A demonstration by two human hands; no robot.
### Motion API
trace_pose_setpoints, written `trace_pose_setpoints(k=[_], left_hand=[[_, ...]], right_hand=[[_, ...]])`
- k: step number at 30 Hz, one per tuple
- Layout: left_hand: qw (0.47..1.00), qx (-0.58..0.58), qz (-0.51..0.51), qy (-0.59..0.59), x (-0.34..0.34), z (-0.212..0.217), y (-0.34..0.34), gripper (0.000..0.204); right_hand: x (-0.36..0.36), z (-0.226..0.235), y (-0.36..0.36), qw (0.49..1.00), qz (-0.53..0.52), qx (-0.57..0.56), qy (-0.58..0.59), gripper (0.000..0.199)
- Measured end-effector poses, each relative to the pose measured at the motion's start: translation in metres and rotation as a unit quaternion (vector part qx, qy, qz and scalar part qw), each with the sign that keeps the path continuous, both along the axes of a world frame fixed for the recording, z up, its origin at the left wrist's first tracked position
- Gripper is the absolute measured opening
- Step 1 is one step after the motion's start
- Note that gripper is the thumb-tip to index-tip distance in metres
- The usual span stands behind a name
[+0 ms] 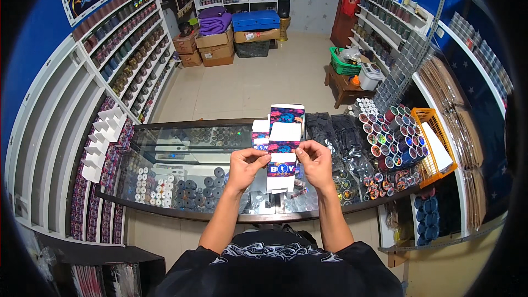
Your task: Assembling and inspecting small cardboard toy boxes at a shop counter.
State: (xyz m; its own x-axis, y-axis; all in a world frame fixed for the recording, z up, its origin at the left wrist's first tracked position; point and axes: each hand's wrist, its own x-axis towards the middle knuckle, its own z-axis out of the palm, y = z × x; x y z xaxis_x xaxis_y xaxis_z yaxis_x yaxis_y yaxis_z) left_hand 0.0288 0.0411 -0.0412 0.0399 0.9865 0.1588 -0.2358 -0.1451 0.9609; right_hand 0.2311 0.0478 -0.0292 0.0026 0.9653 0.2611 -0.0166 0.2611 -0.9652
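Above the glass counter I hold an unfolded small cardboard box [282, 147], white with dark, pink and blue printed panels, standing lengthwise away from me. My left hand [250, 166] pinches its left edge between thumb and fingers. On the opposite edge, my right hand [315, 163] grips it the same way at about the same height. Just beyond my left hand, another piece of similar printed card [259, 132] shows, partly hidden by the box. Whether the two pieces are joined I cannot tell.
The glass display counter [181, 157] holds many spools. On its right lie dark plastic-wrapped packs [334, 135], stacked round containers [391, 137] and a yellow basket [440, 151]. White folded card [102, 143] stands on printed boxes at left. Spool shelves [129, 49] line the walls.
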Motion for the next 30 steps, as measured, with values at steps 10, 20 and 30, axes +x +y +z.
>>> trace_pose_setpoints(k=[10,20,30], left_hand=[[1.000,0.002,0.013,-0.009,-0.002,0.000,0.003,0.008],[0.999,-0.017,0.002,-0.031,-0.003,-0.006,0.011,0.011],[0.997,-0.048,-0.052,-0.013,-0.004,-0.008,0.015,0.013]], right_hand=[[-0.001,0.006,-0.005,0.989,0.032,-0.080,0.120,0.013],[0.002,0.002,-0.004,0.996,0.051,-0.059,0.044,0.010],[0.003,-0.010,-0.001,0.997,0.000,-0.053,0.064,0.004]])
